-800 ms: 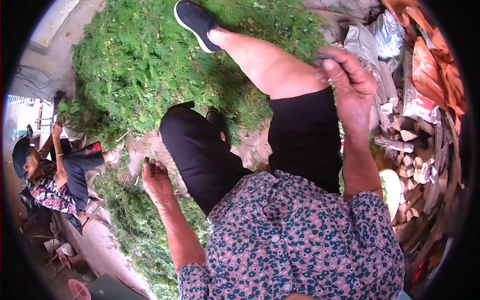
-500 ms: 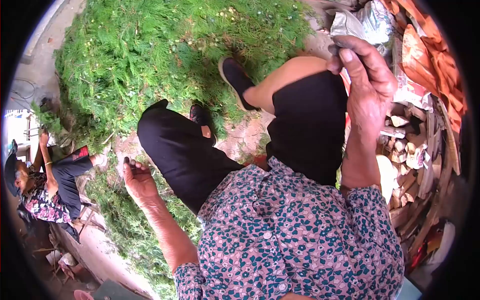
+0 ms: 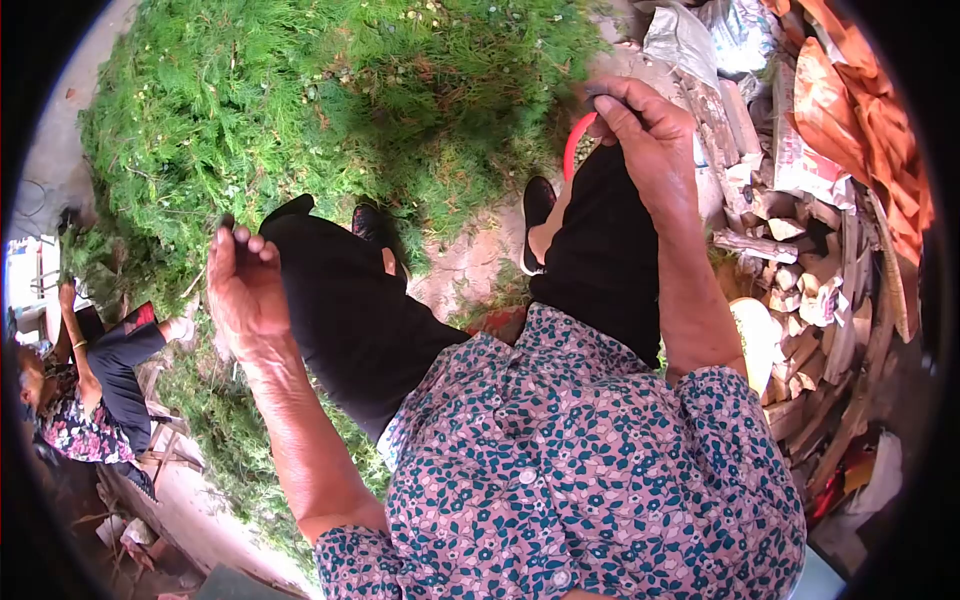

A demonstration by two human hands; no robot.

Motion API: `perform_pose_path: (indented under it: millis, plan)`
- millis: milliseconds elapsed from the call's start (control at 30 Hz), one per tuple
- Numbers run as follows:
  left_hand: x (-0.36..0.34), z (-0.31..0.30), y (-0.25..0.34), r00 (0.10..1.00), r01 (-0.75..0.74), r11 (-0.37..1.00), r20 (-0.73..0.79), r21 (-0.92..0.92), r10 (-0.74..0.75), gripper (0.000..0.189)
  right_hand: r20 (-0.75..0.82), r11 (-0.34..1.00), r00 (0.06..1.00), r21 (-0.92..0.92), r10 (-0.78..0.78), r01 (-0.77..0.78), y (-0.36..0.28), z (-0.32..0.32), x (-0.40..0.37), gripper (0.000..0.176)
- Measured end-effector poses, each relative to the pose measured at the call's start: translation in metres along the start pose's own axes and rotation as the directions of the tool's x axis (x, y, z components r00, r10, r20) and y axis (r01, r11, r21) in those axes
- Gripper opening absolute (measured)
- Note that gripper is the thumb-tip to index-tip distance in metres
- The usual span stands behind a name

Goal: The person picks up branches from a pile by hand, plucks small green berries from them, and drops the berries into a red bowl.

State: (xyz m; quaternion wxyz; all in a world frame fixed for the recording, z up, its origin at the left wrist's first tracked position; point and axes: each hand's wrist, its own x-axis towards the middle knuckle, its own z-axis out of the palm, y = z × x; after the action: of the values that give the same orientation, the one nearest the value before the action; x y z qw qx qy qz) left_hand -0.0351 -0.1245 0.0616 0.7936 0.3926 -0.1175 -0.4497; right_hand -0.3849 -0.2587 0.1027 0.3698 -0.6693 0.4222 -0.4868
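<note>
My right hand (image 3: 645, 135) is closed above my right knee, thumb against the curled fingers. A red curved handle (image 3: 572, 150) sticks out below its fingertips; the rest of that tool is hidden or too small to tell. My left hand (image 3: 245, 290) is raised beside my left knee, palm partly showing, fingers loosely bent and apart from the thumb. I see nothing in it. Both hands have dark-stained fingertips. In front of my feet lies a large heap of green conifer sprigs (image 3: 330, 110) with small pale round cones among them.
Split firewood (image 3: 800, 300) is stacked at the right, below orange cloth (image 3: 860, 130) and a grey-white sack (image 3: 680, 40). At the left another person (image 3: 95, 390) sits on a low stool by the greenery. More cut sprigs (image 3: 220, 430) lie along my left side.
My right hand has moved left and slightly down, and the red handle now shows below it. My left hand has risen and shifted left. My right foot has drawn back toward me.
</note>
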Motion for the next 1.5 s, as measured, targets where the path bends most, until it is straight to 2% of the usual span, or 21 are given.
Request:
perform_pose_path:
  millis: [167, 200, 233, 267, 300, 433, 500, 533, 600, 633, 733, 800, 833, 933, 1067, 1133, 1267, 1367, 1433, 1467, 1500]
  plan:
    - [0.036, 0.055, -0.014, 0.997, 0.074, 0.993, -0.023, 0.087, -0.072, 0.021, 0.055, 0.982, 0.991, -0.149, 0.126, -0.116, 0.036, 0.01, 0.021, 0.015]
    - [0.049, 0.064, -0.019, 0.995, 0.093, 0.993, 0.021, 0.078, -0.095, 0.021, 0.045, 0.974, 0.998, -0.226, 0.037, -0.026, 0.053, 0.015, 0.031, 0.016]
    - [0.063, 0.07, -0.027, 0.991, 0.117, 0.991, 0.063, 0.071, -0.122, 0.022, 0.04, 0.971, 0.998, -0.235, 0.049, -0.039, 0.07, 0.023, 0.038, 0.016]
    - [0.079, 0.074, -0.035, 0.981, 0.165, 0.985, 0.09, 0.057, -0.169, 0.021, -0.025, 0.97, 0.985, -0.171, 0.173, -0.175, 0.087, 0.033, 0.045, 0.016]
    - [0.094, 0.082, -0.043, 0.978, 0.204, 0.978, 0.03, 0.055, -0.205, 0.018, -0.086, 0.949, 0.953, -0.098, 0.292, -0.3, 0.106, 0.038, 0.052, 0.016]
    - [0.141, 0.098, -0.078, 0.943, 0.322, 0.944, 0.069, 0.068, -0.327, 0.017, -0.122, 0.861, 0.907, -0.286, 0.403, -0.421, 0.209, 0.038, 0.054, 0.019]
    - [0.157, 0.1, -0.091, 0.923, 0.366, 0.925, 0.086, 0.098, -0.375, 0.017, -0.195, 0.721, 0.833, -0.424, 0.518, -0.548, 0.254, 0.039, 0.04, 0.017]
    - [0.16, 0.101, -0.093, 0.914, 0.378, 0.921, 0.117, 0.095, -0.388, 0.017, -0.2, 0.708, 0.822, -0.426, 0.534, -0.563, 0.276, 0.044, 0.027, 0.017]
    - [0.163, 0.099, -0.093, 0.893, 0.405, 0.91, 0.179, 0.085, -0.414, 0.017, -0.261, 0.573, 0.634, -0.277, 0.727, -0.771, 0.312, 0.05, 0.005, 0.014]
    - [0.161, 0.097, -0.093, 0.914, 0.368, 0.922, 0.137, 0.119, -0.382, 0.02, -0.27, 0.56, 0.625, -0.282, 0.733, -0.779, 0.322, 0.053, -0.003, 0.014]
    - [0.162, 0.095, -0.085, 0.909, 0.406, 0.908, 0.055, 0.101, -0.413, 0.027, -0.24, 0.502, 0.541, -0.208, 0.806, -0.839, 0.361, 0.068, -0.029, 0.012]
    - [0.162, 0.101, -0.081, 0.923, 0.375, 0.919, 0.045, 0.12, -0.382, 0.031, -0.241, 0.61, 0.652, -0.23, 0.719, -0.758, 0.395, 0.082, -0.047, 0.014]
    - [0.162, 0.104, -0.081, 0.936, 0.343, 0.929, 0.033, 0.14, -0.35, 0.033, -0.239, 0.602, 0.644, -0.23, 0.727, -0.764, 0.409, 0.088, -0.053, 0.014]
    - [0.163, 0.104, -0.08, 0.944, 0.328, 0.933, -0.01, 0.147, -0.33, 0.034, -0.156, 0.602, 0.855, -0.648, 0.494, -0.466, 0.419, 0.107, -0.05, 0.017]
    - [0.162, 0.098, -0.078, 0.946, 0.323, 0.934, -0.059, 0.154, -0.318, 0.035, -0.226, 0.497, 0.763, -0.641, 0.605, -0.584, 0.442, 0.126, -0.055, 0.021]
    - [0.162, 0.094, -0.074, 0.94, 0.34, 0.931, -0.05, 0.132, -0.337, 0.038, -0.302, 0.333, 0.646, -0.662, 0.701, -0.671, 0.436, 0.132, -0.047, 0.024]
    - [0.162, 0.098, -0.076, 0.943, 0.332, 0.926, -0.075, 0.181, -0.323, 0.038, -0.326, 0.326, 0.641, -0.652, 0.695, -0.685, 0.448, 0.133, -0.054, 0.026]
    - [0.163, 0.099, -0.078, 0.943, 0.331, 0.923, -0.097, 0.199, -0.317, 0.038, -0.438, 0.391, 0.65, -0.545, 0.621, -0.741, 0.439, 0.125, -0.049, 0.017]
    - [0.165, 0.093, -0.075, 0.94, 0.34, 0.922, -0.076, 0.186, -0.331, 0.038, -0.563, 0.546, 0.734, -0.504, 0.38, -0.669, 0.44, 0.111, -0.044, 0.018]
    - [0.165, 0.09, -0.074, 0.937, 0.35, 0.92, -0.055, 0.178, -0.346, 0.037, -0.524, 0.571, 0.785, -0.552, 0.33, -0.608, 0.443, 0.102, -0.039, 0.018]
    - [0.164, 0.09, -0.074, 0.936, 0.352, 0.918, -0.057, 0.18, -0.348, 0.037, -0.524, 0.569, 0.784, -0.551, 0.333, -0.61, 0.447, 0.099, -0.032, 0.018]
